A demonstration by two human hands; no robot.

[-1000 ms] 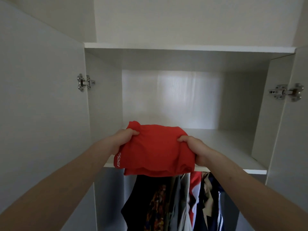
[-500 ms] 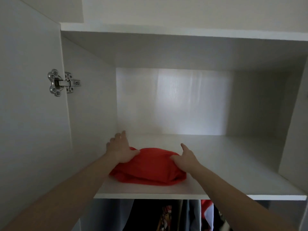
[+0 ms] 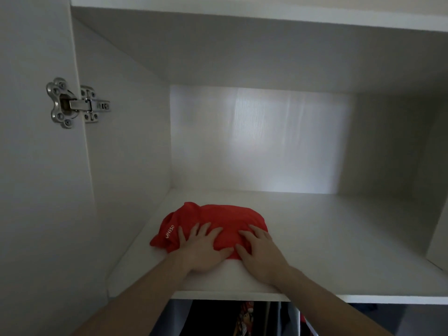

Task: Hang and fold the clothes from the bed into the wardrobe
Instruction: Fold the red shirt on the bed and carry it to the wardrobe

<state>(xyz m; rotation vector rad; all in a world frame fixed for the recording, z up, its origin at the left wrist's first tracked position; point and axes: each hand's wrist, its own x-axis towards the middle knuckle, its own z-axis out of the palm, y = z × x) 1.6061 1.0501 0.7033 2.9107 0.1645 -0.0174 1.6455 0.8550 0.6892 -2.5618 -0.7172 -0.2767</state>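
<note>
Pressing the folded red fabric garment [image 3: 213, 221] flat, left hand [image 3: 203, 248] and right hand [image 3: 260, 251] lie spread on it, likely seating it on the white wardrobe shelf [image 3: 339, 238] beneath them.

place: home bedroom | evidence: white wardrobe [image 3: 363, 57] shelf [image 3: 339, 251], door hinge [image 3: 77, 104], hanging clothes [image 3: 242, 318] below

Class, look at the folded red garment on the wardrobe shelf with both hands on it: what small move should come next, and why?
Probably lift both hands away. The red garment already lies folded on the shelf, well inside its front edge, and the left hand and right hand rest flat on it with straight fingers, gripping nothing.
</note>
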